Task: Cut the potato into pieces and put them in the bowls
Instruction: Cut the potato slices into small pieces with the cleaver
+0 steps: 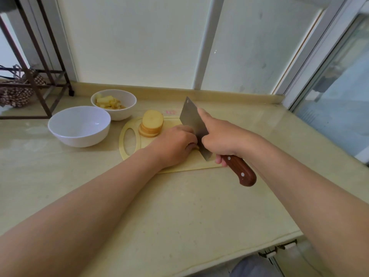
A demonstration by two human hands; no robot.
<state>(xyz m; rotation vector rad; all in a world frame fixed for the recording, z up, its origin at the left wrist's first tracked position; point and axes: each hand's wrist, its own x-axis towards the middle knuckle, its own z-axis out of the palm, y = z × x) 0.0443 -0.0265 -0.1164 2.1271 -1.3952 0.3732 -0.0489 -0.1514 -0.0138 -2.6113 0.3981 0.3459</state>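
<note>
On the pale yellow cutting board (184, 162) a stack of round potato slices (152, 124) leans at the far left. My left hand (173, 145) lies curled over a piece of potato, which is almost fully hidden beneath the fingers. My right hand (220, 137) grips a cleaver (192, 121) by its wooden handle (240, 170), index finger stretched along the blade's spine. The blade stands right beside my left fingers. An empty white bowl (78, 126) sits left of the board. Behind it, a second white bowl (114, 103) holds potato pieces.
The beige counter (179, 212) ends at a front edge near me and a low backsplash at the wall. A dark metal rack (43, 76) with a woven basket stands at the far left. A window frame runs along the right.
</note>
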